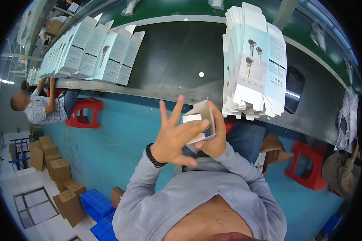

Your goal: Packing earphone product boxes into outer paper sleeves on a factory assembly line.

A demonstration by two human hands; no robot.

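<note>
A small open carton (210, 131), white inside with its end flaps raised, is held in front of my body. My right hand (216, 140) wraps around its right side, fingers along the outer wall. My left hand (171, 138) has its fingers spread, two pointing up; another finger reaches across the carton's open end, by a white flap (192, 117). Whether that finger presses on the flap, I cannot tell. What lies deeper in the carton is hidden. Beyond my right hand, a stack of flattened pale-blue cartons (253, 60) with pictures of a handheld device rests on the dark bench (177, 52).
Standing pale-blue cartons (108, 56) line the bench at the left. A black phone (294, 89) lies right of the stack. Red stools (307, 164) stand on the blue floor. A co-worker (44, 104) sits at the far left. Brown boxes (60, 170) and blue crates (96, 205) are lower left.
</note>
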